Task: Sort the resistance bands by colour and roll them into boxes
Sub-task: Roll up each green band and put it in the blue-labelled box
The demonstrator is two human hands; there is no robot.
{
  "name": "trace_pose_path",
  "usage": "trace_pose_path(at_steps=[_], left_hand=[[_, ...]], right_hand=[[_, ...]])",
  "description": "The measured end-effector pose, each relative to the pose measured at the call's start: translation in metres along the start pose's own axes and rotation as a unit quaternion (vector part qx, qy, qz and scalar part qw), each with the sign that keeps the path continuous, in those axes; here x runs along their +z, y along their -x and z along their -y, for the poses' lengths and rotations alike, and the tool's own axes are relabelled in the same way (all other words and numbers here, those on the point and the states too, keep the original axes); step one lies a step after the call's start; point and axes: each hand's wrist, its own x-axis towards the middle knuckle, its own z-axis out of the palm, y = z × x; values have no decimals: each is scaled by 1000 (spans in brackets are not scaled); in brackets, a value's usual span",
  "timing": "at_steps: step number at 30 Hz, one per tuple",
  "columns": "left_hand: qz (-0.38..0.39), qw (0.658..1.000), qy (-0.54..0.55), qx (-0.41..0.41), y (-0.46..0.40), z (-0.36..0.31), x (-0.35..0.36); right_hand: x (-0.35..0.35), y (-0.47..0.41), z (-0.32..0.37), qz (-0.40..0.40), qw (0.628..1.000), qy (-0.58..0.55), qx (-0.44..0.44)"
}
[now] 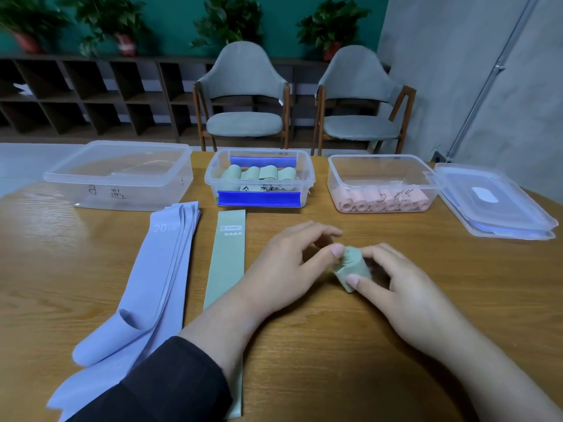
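Here, green roll (350, 269) pinched between left hand (283, 269) and right hand (405, 287), near-centre on table (365, 360). Roll axis runs near-far (slightly tilted). Green box (259, 178) lies straight beyond, far side; left hand marginally nearer.
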Motion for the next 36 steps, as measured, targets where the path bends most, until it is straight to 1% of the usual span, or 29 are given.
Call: trace_pose_path(at_steps=[3,7,9,13,17,24,28,30,32,33,34,36], left_hand=[[33,998,-40,37,0,-1,2],[66,988,-100,98,-2,-3,10],[75,984,-117,114,-2,-4,11],[59,979,-141,134,-1,-4,11],[48,980,-135,140,1,-7,13],[65,986,-122,96,3,-9,13],[71,984,-127,100,4,-9,10],[82,986,-108,93,3,-7,9],[90,992,-53,63,3,-7,7],[88,995,-19,35,3,-7,6],[81,997,16,-2,3,-8,4],[72,993,75,-64,0,-7,1]], right_hand=[[1,0,1,-28,996,-77,26],[6,0,0,-25,998,-49,41],[6,0,-1,-23,998,-41,48],[4,2,-4,-17,997,-54,57],[4,4,-7,-29,994,-87,52],[5,6,-7,-43,988,-139,50],[8,6,-7,-44,986,-149,57],[9,6,-9,-47,986,-149,54],[9,6,-11,-45,987,-148,50],[8,5,-11,-41,986,-154,50],[8,4,-11,-33,983,-174,55],[7,3,-10,-11,965,-254,69]])
